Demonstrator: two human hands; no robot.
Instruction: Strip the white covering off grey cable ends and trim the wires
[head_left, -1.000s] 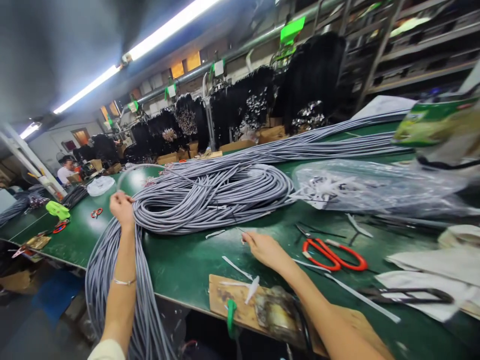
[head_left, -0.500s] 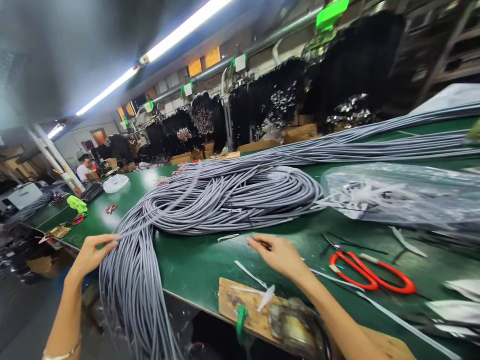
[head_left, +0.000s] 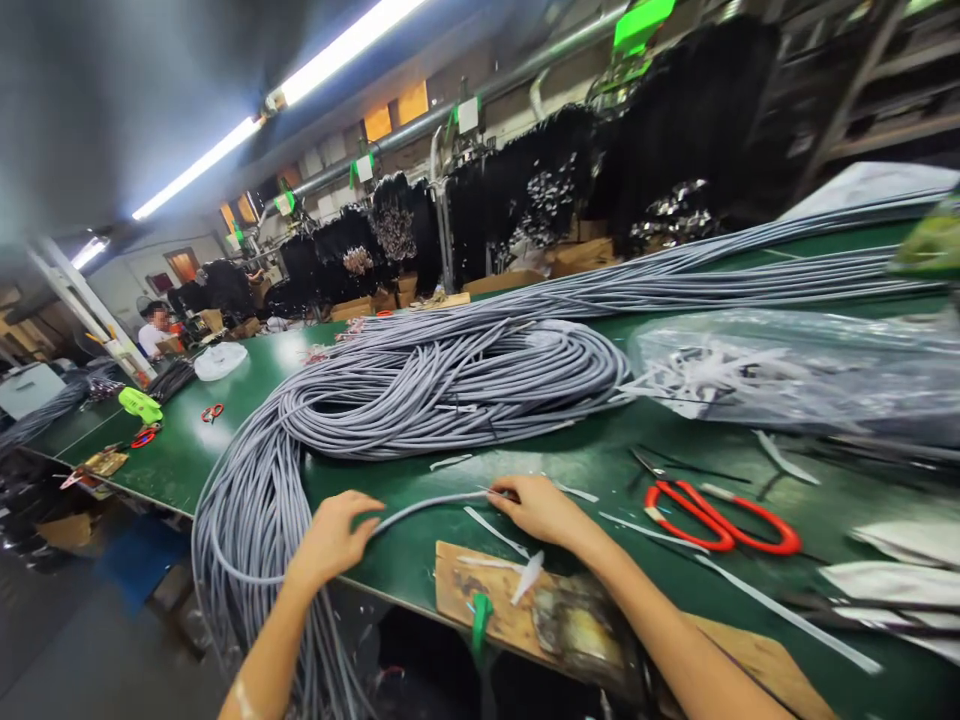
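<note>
Left hand (head_left: 330,535): closed on one grey cable (head_left: 427,500), near tabletop (head_left: 390,545) front edge.
Right hand (head_left: 536,508): pinches cable's end, stretching it straight.
Bundle (head_left: 420,390): coiled behind, draping over edge, feeding strands.
Scissors (head_left: 720,515): right, within reach.

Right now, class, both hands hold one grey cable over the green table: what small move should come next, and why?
Probably draw the single grey cable further clear of the bundle toward the table edge. The left hand grips it near the bundle, the right hand pinches its end, and the rest of it runs into the mass hanging off the green table.
</note>
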